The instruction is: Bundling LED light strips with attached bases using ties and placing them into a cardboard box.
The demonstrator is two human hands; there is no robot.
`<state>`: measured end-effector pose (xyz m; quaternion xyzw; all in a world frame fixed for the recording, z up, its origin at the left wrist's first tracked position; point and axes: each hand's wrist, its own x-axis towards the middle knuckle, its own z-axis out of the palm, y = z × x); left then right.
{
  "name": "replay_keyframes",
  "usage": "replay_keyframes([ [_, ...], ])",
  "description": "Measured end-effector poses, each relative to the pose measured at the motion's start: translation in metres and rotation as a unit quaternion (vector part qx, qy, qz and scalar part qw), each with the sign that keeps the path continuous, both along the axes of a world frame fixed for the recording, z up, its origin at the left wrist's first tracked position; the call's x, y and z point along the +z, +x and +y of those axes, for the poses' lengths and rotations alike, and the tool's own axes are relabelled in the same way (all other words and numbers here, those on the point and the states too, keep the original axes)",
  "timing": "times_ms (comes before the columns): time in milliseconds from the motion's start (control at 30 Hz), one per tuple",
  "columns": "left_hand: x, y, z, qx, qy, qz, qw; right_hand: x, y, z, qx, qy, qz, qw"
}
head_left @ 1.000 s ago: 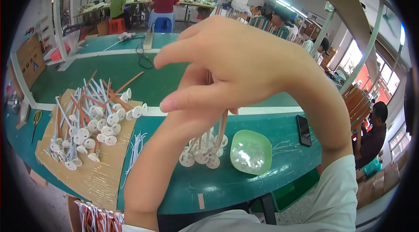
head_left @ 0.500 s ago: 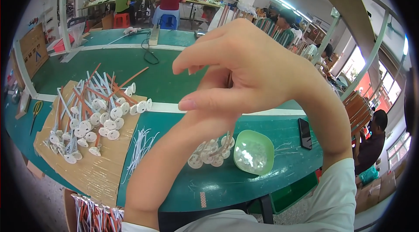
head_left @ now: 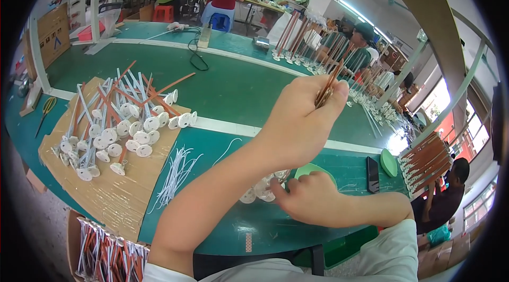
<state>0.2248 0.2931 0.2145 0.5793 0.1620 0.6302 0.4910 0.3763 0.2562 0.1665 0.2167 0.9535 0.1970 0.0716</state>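
Note:
My left hand (head_left: 305,117) is closed round several thin brown sticks (head_left: 330,85), whose upper ends rise above the thumb. Beneath that wrist are clear round discs (head_left: 265,189); whether they join the held sticks is hidden. My right hand (head_left: 310,197) is at the discs with curled fingers, the foremost fingertip against them; what it grips, if anything, is hidden. Partly covered behind this hand stands a light green bowl (head_left: 313,167). A bundle of thin white ties (head_left: 175,176) lies on the green table (head_left: 233,223), left of my left forearm.
On cardboard (head_left: 119,202) at left lies a pile of white-disc-ended sticks (head_left: 127,133). Scissors (head_left: 49,106) are at the far left. A phone (head_left: 372,175) and green lid (head_left: 388,163) lie right. A box of sticks (head_left: 108,250) stands lower left. Co-workers sit beyond.
My right hand has swung down from over my left hand to the clear discs. The left hand and sticks now show plainly. The whole view has shifted, and one white tie lies apart from its bundle.

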Motion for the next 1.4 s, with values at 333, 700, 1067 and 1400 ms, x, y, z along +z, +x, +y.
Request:
replay_keyframes([
  [333,0.001,0.002,0.000,0.048,0.075,0.081,0.993,0.000,0.007,0.018,0.065,-0.174,0.090,0.978],
  [700,0.004,-0.008,-0.011,0.012,0.031,0.085,0.996,0.009,-0.016,0.050,-0.026,-0.474,0.474,0.742],
  [1067,-0.006,-0.023,0.014,0.323,0.099,0.255,0.906,0.012,-0.027,0.088,-0.097,-0.513,0.648,0.554],
  [1400,-0.049,-0.015,0.059,-0.150,-0.028,0.356,0.922,0.047,-0.013,0.099,-0.049,-0.577,0.639,0.506],
])
